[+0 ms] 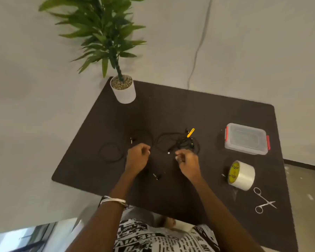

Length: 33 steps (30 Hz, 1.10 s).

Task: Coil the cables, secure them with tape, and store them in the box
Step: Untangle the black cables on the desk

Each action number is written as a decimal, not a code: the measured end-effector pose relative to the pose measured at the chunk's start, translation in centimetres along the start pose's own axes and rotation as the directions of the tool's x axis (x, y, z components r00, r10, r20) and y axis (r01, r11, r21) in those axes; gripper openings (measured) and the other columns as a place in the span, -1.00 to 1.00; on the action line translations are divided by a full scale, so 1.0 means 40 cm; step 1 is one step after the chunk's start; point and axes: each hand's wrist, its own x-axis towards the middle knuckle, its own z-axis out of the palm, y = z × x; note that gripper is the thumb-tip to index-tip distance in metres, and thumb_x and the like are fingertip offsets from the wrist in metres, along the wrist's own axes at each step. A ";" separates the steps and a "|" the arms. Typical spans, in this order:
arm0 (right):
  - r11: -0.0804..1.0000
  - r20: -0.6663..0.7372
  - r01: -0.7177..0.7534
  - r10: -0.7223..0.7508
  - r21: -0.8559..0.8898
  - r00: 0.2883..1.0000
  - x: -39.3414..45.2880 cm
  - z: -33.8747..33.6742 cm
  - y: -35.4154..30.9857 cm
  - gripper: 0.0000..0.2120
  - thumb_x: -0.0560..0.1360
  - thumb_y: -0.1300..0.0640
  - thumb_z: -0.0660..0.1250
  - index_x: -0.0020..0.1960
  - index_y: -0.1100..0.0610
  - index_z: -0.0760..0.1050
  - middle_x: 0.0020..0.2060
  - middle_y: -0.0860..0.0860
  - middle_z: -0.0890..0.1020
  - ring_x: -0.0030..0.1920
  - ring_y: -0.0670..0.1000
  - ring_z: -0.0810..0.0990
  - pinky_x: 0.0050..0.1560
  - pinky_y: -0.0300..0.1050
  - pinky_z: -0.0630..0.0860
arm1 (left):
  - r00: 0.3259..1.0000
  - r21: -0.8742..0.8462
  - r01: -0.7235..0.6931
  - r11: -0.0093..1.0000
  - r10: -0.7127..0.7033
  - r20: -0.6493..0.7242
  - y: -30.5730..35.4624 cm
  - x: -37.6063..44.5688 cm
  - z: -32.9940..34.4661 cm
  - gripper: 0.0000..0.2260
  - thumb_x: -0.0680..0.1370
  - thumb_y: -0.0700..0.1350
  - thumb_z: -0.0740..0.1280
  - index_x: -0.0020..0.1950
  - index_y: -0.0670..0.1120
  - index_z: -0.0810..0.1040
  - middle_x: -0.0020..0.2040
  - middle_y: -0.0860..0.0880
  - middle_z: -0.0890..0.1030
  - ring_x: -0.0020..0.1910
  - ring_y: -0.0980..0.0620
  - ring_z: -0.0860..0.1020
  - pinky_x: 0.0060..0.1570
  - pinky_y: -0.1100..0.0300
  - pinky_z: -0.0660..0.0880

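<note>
At table point(91, 166) centre, left hand point(137, 157) and right hand point(186, 160) curled; grip unclear. Coiling barely started; cable tangle point(178, 142) at 12 o'clock needs separating.

Shirt point(164, 239) at 6 o'clock: black-and-white print, upside-down letters, "REVI" and "DAY" partly legible. Tape roll point(241, 175) at 4 o'clock: yellow core label with black marks, unreadable.
</note>
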 end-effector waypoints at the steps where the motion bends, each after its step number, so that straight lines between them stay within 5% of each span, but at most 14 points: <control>1: 0.997 0.063 0.036 -0.032 -0.074 0.998 0.012 0.018 0.003 -0.84 0.44 0.26 0.37 0.02 0.14 0.59 -0.07 0.10 0.62 -0.03 0.16 0.61 -0.01 -0.10 0.52 | 0.998 -0.043 0.066 0.997 -0.065 0.020 -0.007 -0.002 0.000 -0.87 0.49 -0.18 0.35 0.02 -0.07 0.62 -0.05 -0.04 0.67 -0.08 0.03 0.62 0.01 0.15 0.54; 3: 0.947 0.108 0.122 -0.094 -0.296 0.990 0.027 0.040 -0.014 -0.75 0.44 0.25 0.37 0.12 0.16 0.56 0.02 0.15 0.54 0.08 0.21 0.50 -0.01 0.07 0.52 | 0.980 -0.157 0.197 0.968 -0.187 0.074 -0.014 -0.014 -0.001 -0.89 0.50 -0.20 0.35 0.00 -0.12 0.61 -0.09 -0.08 0.67 -0.20 0.02 0.62 -0.19 0.21 0.55; 7: 0.759 0.105 0.212 -0.188 -0.616 0.977 0.065 0.066 -0.024 -0.60 0.22 0.27 0.55 0.05 0.19 0.60 -0.10 0.18 0.56 -0.11 0.24 0.55 -0.30 0.05 0.53 | 0.933 -0.306 0.358 0.882 -0.323 0.161 -0.037 -0.020 0.000 -0.92 0.49 -0.21 0.35 -0.06 -0.06 0.60 -0.14 -0.06 0.66 -0.33 0.09 0.59 -0.42 0.30 0.47; 13: 0.647 0.076 0.305 -0.357 -0.699 0.931 0.086 0.089 0.029 -0.69 0.26 0.24 0.54 -0.01 0.21 0.63 -0.13 0.15 0.59 -0.06 0.15 0.37 -0.29 0.00 0.49 | 0.912 -0.267 0.386 0.883 -0.322 0.254 -0.042 0.028 -0.005 -0.91 0.49 -0.26 0.34 -0.03 -0.15 0.59 -0.19 -0.08 0.62 -0.35 0.09 0.55 -0.53 0.44 0.41; 16: 0.557 0.085 0.373 -0.474 -0.742 0.876 0.094 0.089 0.041 -0.85 0.44 0.20 0.30 -0.07 0.20 0.62 -0.14 0.13 0.58 -0.07 0.14 0.39 -0.21 0.02 0.48 | 0.908 -0.215 0.376 0.901 -0.311 0.282 -0.037 0.064 0.007 -0.93 0.47 -0.27 0.35 -0.08 -0.17 0.60 -0.20 -0.09 0.62 -0.39 0.08 0.54 -0.57 0.44 0.36; 19: 0.471 0.179 0.454 -0.519 -0.756 0.836 0.106 0.088 0.040 -0.73 0.46 0.17 0.11 -0.10 0.19 0.58 -0.13 0.12 0.57 -0.11 0.14 0.50 -0.18 0.01 0.50 | 0.912 -0.165 0.326 0.931 -0.263 0.314 -0.026 0.090 0.024 -0.92 0.48 -0.28 0.34 -0.09 -0.15 0.61 -0.21 -0.08 0.62 -0.39 0.08 0.54 -0.56 0.45 0.36; 22: 0.495 0.209 0.502 -0.532 -0.710 0.820 0.121 0.088 0.044 -0.71 0.43 0.17 0.12 -0.07 0.22 0.58 -0.15 0.14 0.57 -0.16 0.13 0.53 -0.29 -0.02 0.56 | 0.911 -0.162 0.288 0.944 -0.218 0.349 -0.015 0.104 0.039 -0.92 0.49 -0.29 0.33 -0.08 -0.17 0.60 -0.20 -0.10 0.62 -0.38 0.09 0.53 -0.55 0.46 0.37; 24: 0.525 0.201 0.505 -0.530 -0.685 0.824 0.117 0.089 0.045 -0.82 0.40 0.23 0.29 -0.06 0.27 0.59 -0.16 0.16 0.57 -0.19 0.15 0.56 -0.32 -0.01 0.58 | 0.912 -0.163 0.267 0.950 -0.195 0.361 -0.011 0.105 0.043 -0.91 0.49 -0.29 0.33 -0.09 -0.14 0.60 -0.20 -0.10 0.62 -0.36 0.10 0.54 -0.53 0.48 0.39; 27: 0.595 0.193 0.475 -0.475 -0.648 0.858 0.109 0.094 0.051 -0.70 0.28 0.28 0.55 -0.01 0.30 0.60 -0.14 0.19 0.58 -0.19 0.17 0.56 -0.33 -0.05 0.56 | 0.923 -0.159 0.218 0.963 -0.151 0.355 -0.005 0.110 0.048 -0.89 0.50 -0.29 0.32 -0.03 -0.18 0.62 -0.23 -0.06 0.62 -0.35 0.12 0.56 -0.42 0.47 0.46; 30: 0.643 0.107 0.434 -0.482 -0.631 0.870 0.107 0.104 0.052 -0.76 0.32 0.28 0.53 -0.03 0.29 0.62 -0.17 0.18 0.57 -0.14 0.13 0.41 -0.31 -0.04 0.51 | 0.934 -0.168 0.144 0.975 -0.078 0.349 0.006 0.119 0.051 -0.87 0.51 -0.29 0.31 0.00 -0.20 0.63 -0.26 -0.02 0.62 -0.34 0.12 0.58 -0.28 0.41 0.52; 33: 0.745 0.027 0.381 -0.440 -0.547 0.898 0.100 0.102 0.031 -0.80 0.36 0.29 0.48 -0.02 0.27 0.62 -0.19 0.17 0.55 -0.19 0.18 0.50 -0.30 -0.02 0.51 | 0.931 -0.190 0.101 0.977 -0.025 0.365 0.021 0.122 0.057 -0.86 0.53 -0.27 0.29 0.00 -0.21 0.63 -0.24 -0.06 0.64 -0.37 0.13 0.58 -0.32 0.44 0.51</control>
